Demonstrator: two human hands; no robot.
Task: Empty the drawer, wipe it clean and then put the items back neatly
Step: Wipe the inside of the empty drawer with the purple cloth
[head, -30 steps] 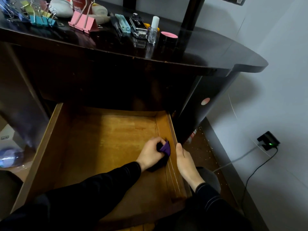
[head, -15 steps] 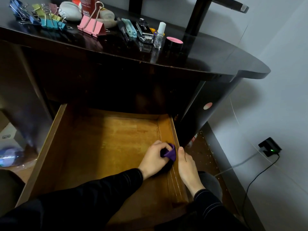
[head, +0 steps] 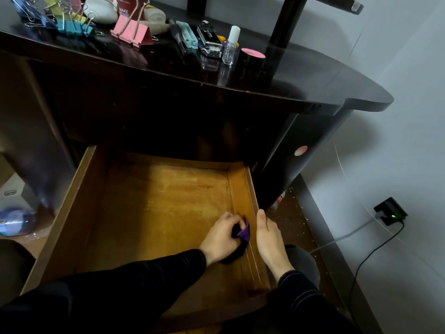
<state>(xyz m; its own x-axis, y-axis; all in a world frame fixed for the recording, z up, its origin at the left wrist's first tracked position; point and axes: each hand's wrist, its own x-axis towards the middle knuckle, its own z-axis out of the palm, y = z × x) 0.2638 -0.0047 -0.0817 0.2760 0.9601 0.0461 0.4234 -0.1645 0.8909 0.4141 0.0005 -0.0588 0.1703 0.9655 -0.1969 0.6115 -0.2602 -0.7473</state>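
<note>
Since the drawer point(head: 72, 201) lies bare and a pink binder clip point(head: 132, 32) and nail polish bottle point(head: 230, 47) sit toward the counter's point(head: 313, 75) far edge, we judge emptying done. Our left hand point(head: 220, 237) curls round a purple cloth point(head: 243, 232) against the drawer's right wall, apparently wiping. Our right hand point(head: 269, 237) rests on that wall's rim, fingers hidden, so we cannot tell its grip. Restocking remains.

A single head-worn wide-angle camera looks forward and steeply down, close above the open drawer point(head: 156, 213). The dark desk top point(head: 313, 75) crosses the upper frame, with the wall point(head: 409, 116) at right.
</note>
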